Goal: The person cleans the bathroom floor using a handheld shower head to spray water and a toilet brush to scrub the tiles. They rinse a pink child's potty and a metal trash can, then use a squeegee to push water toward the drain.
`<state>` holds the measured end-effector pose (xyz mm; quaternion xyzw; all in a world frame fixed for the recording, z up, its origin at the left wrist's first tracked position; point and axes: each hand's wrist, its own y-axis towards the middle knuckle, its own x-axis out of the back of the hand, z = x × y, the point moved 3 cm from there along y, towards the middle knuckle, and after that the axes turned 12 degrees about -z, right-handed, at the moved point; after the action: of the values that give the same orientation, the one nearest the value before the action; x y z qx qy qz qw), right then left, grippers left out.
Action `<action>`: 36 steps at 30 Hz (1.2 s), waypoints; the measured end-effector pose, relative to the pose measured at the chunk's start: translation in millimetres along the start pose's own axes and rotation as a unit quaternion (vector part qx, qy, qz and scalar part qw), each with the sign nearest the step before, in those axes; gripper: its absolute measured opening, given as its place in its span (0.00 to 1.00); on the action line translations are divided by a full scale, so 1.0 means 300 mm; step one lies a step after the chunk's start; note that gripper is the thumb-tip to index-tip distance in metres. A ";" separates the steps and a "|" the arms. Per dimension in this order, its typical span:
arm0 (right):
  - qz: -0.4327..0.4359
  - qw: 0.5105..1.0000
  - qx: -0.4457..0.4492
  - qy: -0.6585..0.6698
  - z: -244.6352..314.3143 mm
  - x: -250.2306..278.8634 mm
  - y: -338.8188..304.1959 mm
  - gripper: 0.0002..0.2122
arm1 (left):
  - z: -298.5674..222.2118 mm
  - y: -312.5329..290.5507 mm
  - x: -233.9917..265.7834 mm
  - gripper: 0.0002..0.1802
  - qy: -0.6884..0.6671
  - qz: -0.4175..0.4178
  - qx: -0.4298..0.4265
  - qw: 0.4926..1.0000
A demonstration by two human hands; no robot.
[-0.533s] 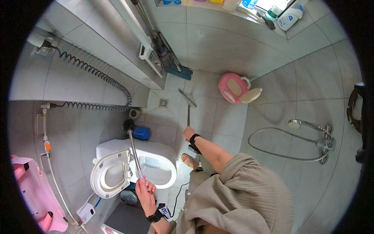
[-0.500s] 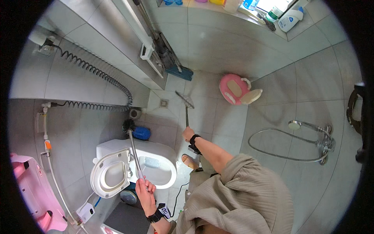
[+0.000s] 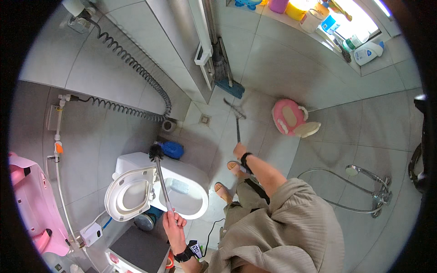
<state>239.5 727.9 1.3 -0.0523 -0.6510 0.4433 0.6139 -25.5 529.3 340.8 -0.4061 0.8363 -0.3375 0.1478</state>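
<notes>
My left hand [image 3: 174,226] is closed around the grey handle of a toilet brush [image 3: 162,179]. The brush's black bristle head [image 3: 156,152] is at the tank end of the white toilet [image 3: 200,210], beside a blue holder-like object [image 3: 172,149] on the floor. My right hand [image 3: 239,150], reaching forward, grips a thin dark rod [image 3: 238,130] with a triangular frame at its far end [image 3: 236,110]. That frame is over the floor tiles; whether it touches them I cannot tell. The toilet's seat and lid [image 3: 132,194] are raised to the left.
A floor drain [image 3: 205,119] lies left of the rod. A broom with a blue head [image 3: 231,88] leans in the far corner. A pink child's potty [image 3: 290,117] stands by the right wall, near a hand shower [image 3: 353,170]. Bottles line the windowsill [image 3: 314,20].
The view has shifted, and more of my feet shows. The brush head has come nearer to me relative to the blue object. My right hand and the rod are slightly farther from the drain.
</notes>
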 end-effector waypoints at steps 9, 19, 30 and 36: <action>-0.138 0.839 -0.273 0.450 -0.207 0.054 0.240 0.11 | -0.055 0.024 -0.026 0.11 -0.001 -0.004 -0.009 1.000; -0.210 0.907 -0.198 0.305 0.029 0.037 0.185 0.09 | -0.044 -0.017 0.001 0.11 -0.011 -0.032 0.001 0.999; -0.056 0.987 0.106 -0.110 -0.127 0.031 0.007 0.07 | -0.060 -0.032 0.031 0.12 -0.020 0.021 -0.039 0.999; -0.066 0.997 -0.029 -0.039 0.194 -0.093 0.148 0.11 | -0.001 -0.094 0.081 0.12 -0.015 -0.017 -0.016 1.000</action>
<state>175.7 707.8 -39.6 -0.0094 -0.6886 0.3846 0.6146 -24.6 498.1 361.0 -0.4276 0.8320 -0.3209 0.1481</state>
